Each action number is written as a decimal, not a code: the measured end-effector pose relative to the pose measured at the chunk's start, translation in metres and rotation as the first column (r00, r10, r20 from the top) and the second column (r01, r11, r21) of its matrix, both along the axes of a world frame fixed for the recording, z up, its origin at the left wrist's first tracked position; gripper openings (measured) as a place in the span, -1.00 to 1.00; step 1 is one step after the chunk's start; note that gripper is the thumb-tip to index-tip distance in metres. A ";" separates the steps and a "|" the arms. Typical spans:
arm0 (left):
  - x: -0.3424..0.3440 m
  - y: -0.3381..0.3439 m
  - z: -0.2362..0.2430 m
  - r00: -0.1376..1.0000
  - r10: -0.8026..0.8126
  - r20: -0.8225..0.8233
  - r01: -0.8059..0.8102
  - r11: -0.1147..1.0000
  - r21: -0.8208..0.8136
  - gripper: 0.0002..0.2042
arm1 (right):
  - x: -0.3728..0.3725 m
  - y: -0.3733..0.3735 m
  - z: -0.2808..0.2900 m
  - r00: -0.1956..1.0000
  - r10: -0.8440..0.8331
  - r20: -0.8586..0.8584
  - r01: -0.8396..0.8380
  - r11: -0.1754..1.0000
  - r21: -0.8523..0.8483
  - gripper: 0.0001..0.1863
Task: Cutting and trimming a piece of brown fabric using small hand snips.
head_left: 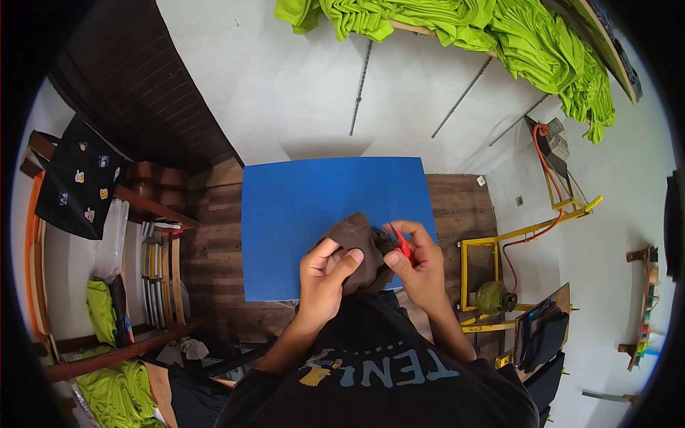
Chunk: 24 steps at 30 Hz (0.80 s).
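Observation:
My left hand (325, 274) grips a bunched piece of dark brown cloth (360, 239) over the near edge of a blue board (307, 207). My right hand (417, 260) holds a small red tool (404, 246), which looks like a thread cutter, with its tip against the cloth. Both hands meet at the cloth, thumbs on top. A black garment with light lettering (378, 364) lies in my lap below the hands.
The blue board rests on a dark wooden table (214, 257). Lime green cloth (457, 21) hangs from a shelf above. A yellow metal frame (499, 242) with a small green gas cylinder (492, 296) stands at the right. Shelves with folded green cloth (114, 385) are at the left.

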<state>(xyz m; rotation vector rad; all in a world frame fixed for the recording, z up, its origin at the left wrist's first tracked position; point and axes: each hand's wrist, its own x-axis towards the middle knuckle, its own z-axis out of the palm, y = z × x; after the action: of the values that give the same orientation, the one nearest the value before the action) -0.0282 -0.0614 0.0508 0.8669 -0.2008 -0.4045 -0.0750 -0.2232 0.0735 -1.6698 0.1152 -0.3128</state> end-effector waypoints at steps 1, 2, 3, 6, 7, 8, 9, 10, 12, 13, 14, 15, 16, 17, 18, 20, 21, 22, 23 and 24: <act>0.002 -0.001 -0.003 0.999 -0.030 -0.030 0.029 0.999 -0.031 -0.65 | 0.001 -0.001 -0.001 0.999 0.021 -0.025 -0.019 0.998 0.063 -0.70; 0.004 -0.001 -0.005 0.996 -0.062 -0.060 0.059 0.996 -0.063 -0.64 | 0.004 -0.001 -0.003 0.998 0.046 -0.051 -0.040 0.993 0.114 -0.67; 0.005 -0.002 -0.008 0.993 -0.082 -0.080 0.076 0.995 -0.071 -0.61 | 0.006 -0.003 -0.006 0.994 0.069 -0.080 -0.055 0.984 0.167 -0.64; 0.008 -0.003 -0.016 0.977 -0.138 -0.163 0.118 0.985 -0.127 -0.51 | 0.014 -0.008 -0.028 0.988 0.110 -0.107 -0.071 0.948 0.311 -0.69; 0.008 -0.002 -0.017 0.965 -0.158 -0.208 0.124 0.978 -0.169 -0.47 | 0.017 -0.012 -0.039 0.984 0.091 -0.152 -0.043 0.955 0.295 -0.70; 0.008 -0.002 -0.018 0.941 -0.165 -0.295 0.113 0.976 -0.186 -0.43 | 0.021 -0.017 -0.050 0.978 0.094 -0.187 -0.036 0.956 0.290 -0.71; 0.009 -0.002 -0.019 0.940 -0.201 -0.276 0.126 0.956 -0.266 -0.45 | 0.025 -0.020 -0.064 0.977 0.084 -0.194 -0.027 0.959 0.282 -0.73; 0.010 -0.003 -0.019 0.928 -0.223 -0.299 0.123 0.939 -0.321 -0.46 | 0.030 -0.022 -0.078 0.978 0.086 -0.192 -0.038 0.970 0.238 -0.75; 0.011 -0.003 -0.021 0.905 -0.255 -0.341 0.110 0.914 -0.391 -0.47 | 0.038 -0.022 -0.105 0.982 0.057 -0.182 -0.031 0.989 0.143 -0.80; 0.012 -0.004 -0.022 0.895 -0.262 -0.360 0.102 0.908 -0.407 -0.46 | 0.039 -0.022 -0.114 0.989 0.087 -0.122 -0.070 0.988 0.136 -0.84; 0.013 -0.003 -0.023 0.893 -0.272 -0.358 0.099 0.896 -0.434 -0.44 | 0.038 -0.022 -0.122 0.988 0.104 -0.114 -0.089 0.987 0.132 -0.87; 0.014 -0.002 -0.025 0.872 -0.293 -0.392 0.107 0.896 -0.432 -0.44 | 0.037 -0.022 -0.127 0.987 0.122 -0.108 -0.108 0.986 0.128 -0.90; 0.015 0.000 -0.026 0.859 -0.318 -0.402 0.123 0.889 -0.442 -0.43 | 0.036 -0.023 -0.130 0.980 0.120 -0.157 -0.093 0.981 0.173 -0.90; 0.016 0.002 -0.028 0.851 -0.348 -0.393 0.144 0.875 -0.462 -0.43 | 0.034 -0.024 -0.129 0.972 0.121 -0.204 -0.075 0.973 0.217 -0.89; 0.018 0.004 -0.030 0.818 -0.381 -0.432 0.143 0.861 -0.488 -0.44 | 0.033 -0.026 -0.128 0.953 0.124 -0.277 -0.042 0.957 0.286 -0.88; 0.021 0.009 -0.034 0.762 -0.466 -0.450 0.164 0.811 -0.562 -0.45 | 0.031 -0.030 -0.123 0.935 0.159 -0.316 -0.061 0.952 0.298 -0.82; 0.023 0.010 -0.035 0.744 -0.484 -0.461 0.196 0.818 -0.541 -0.46 | 0.031 -0.032 -0.121 0.923 0.177 -0.342 -0.064 0.946 0.316 -0.79; 0.025 0.012 -0.036 0.729 -0.508 -0.459 0.240 0.817 -0.524 -0.47 | 0.031 -0.033 -0.121 0.912 0.199 -0.359 -0.090 0.950 0.299 -0.76; 0.027 0.013 -0.037 0.714 -0.531 -0.455 0.284 0.815 -0.505 -0.49 | 0.030 -0.033 -0.123 0.901 0.219 -0.375 -0.116 0.953 0.279 -0.74; 0.028 0.016 -0.038 0.646 -0.442 -0.622 0.229 0.890 -0.394 -0.52 | 0.031 -0.032 -0.126 0.908 0.276 -0.314 -0.186 0.940 0.286 -0.71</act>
<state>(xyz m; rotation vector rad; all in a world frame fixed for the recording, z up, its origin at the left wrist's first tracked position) 0.0000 -0.0456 0.0129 0.3312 0.2964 -1.0162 -0.0445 -0.2554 -0.0525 -1.4532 0.2102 0.1804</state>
